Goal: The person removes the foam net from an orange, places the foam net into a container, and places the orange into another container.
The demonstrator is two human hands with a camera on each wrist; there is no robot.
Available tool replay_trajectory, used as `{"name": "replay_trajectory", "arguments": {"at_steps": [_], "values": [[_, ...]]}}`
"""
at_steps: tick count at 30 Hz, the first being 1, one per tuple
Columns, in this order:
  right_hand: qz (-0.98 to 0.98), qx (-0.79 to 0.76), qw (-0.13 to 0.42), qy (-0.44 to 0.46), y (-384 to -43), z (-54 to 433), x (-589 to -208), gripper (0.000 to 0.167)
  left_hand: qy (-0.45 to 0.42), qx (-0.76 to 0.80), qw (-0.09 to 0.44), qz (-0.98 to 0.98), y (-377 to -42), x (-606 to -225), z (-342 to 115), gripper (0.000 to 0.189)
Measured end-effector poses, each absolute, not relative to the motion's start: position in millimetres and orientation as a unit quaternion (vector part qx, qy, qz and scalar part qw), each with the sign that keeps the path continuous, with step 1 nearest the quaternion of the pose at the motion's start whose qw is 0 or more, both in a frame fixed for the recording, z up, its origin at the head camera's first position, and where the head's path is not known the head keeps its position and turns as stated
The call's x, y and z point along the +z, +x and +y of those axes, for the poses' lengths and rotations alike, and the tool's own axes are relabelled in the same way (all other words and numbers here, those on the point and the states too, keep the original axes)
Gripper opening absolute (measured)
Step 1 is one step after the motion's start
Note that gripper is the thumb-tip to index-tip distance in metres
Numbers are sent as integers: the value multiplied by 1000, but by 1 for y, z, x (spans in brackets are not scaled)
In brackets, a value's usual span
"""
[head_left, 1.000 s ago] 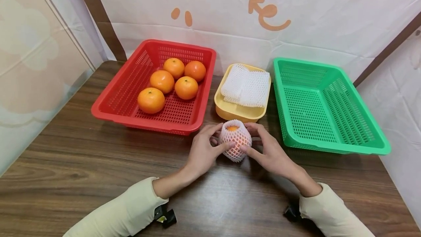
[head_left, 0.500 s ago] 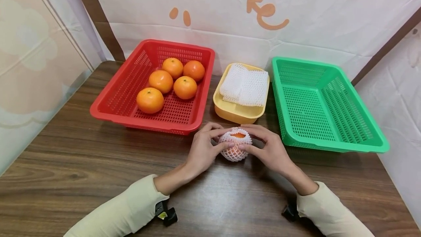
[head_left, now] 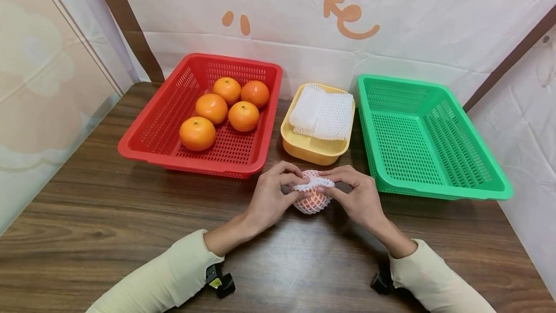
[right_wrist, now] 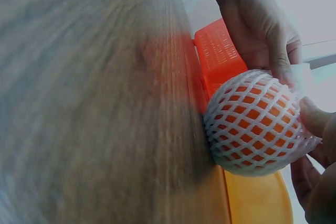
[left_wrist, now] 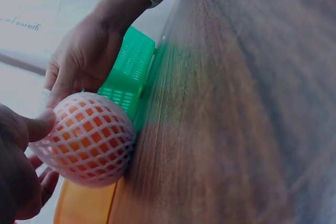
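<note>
On the table in front of me stands a mandarin (head_left: 313, 203) inside a white foam net sleeve (left_wrist: 94, 142). My left hand (head_left: 269, 196) pinches the sleeve's upper edge from the left, thumb in front and fingers behind. From the right, my right hand (head_left: 359, 197) pinches the same edge. The edge is drawn together over the fruit's top, so its opening no longer shows in the head view. Both wrist views show the mesh stretched round the fruit's side, with orange skin visible through the holes.
A red basket (head_left: 143, 146) at the back left holds several mandarins (head_left: 197, 134). Behind my hands, a yellow tray (head_left: 313, 151) bears flat white foam nets (head_left: 323, 112). The green basket (head_left: 438, 192) stands at the right. A printed cloth (head_left: 304, 47) hangs behind the table.
The sleeve's upper rim, standing open around the fruit's top earlier, is now folded inward and pulled together. The fingers of both hands have moved onto the rim. The fruit stays in place.
</note>
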State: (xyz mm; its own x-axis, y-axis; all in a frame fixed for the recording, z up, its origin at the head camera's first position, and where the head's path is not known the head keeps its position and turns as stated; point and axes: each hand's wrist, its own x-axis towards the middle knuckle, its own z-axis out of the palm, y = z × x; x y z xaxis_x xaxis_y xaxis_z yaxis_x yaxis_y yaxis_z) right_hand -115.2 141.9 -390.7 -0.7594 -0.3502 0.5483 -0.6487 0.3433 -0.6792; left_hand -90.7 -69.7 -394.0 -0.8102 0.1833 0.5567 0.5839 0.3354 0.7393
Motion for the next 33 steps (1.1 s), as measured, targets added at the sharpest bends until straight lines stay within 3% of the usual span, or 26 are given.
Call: {"name": "replay_trajectory", "arguments": {"at_steps": [5,13,20,26,29,33], "values": [[-796,491,171,310,-116,143,-394,18,-238,-533,223,-781,-91,-393,-69,13],[-802,491,88,327,-114,140,-389,35,-222,-545,244,-771,-89,-393,-69,13],[-789,507,137,319,-98,128,-362,22,-223,-561,227,-764,-88,-393,-69,14],[-776,539,148,292,-98,128,-365,17,-216,-530,162,-804,-87,-393,-69,38],[-769,558,133,283,-98,128,-367,16,-211,-535,146,-805,-87,-393,-68,29],[-763,566,115,289,-98,129,-368,16,-204,-548,175,-792,-88,-393,-67,15]]}}
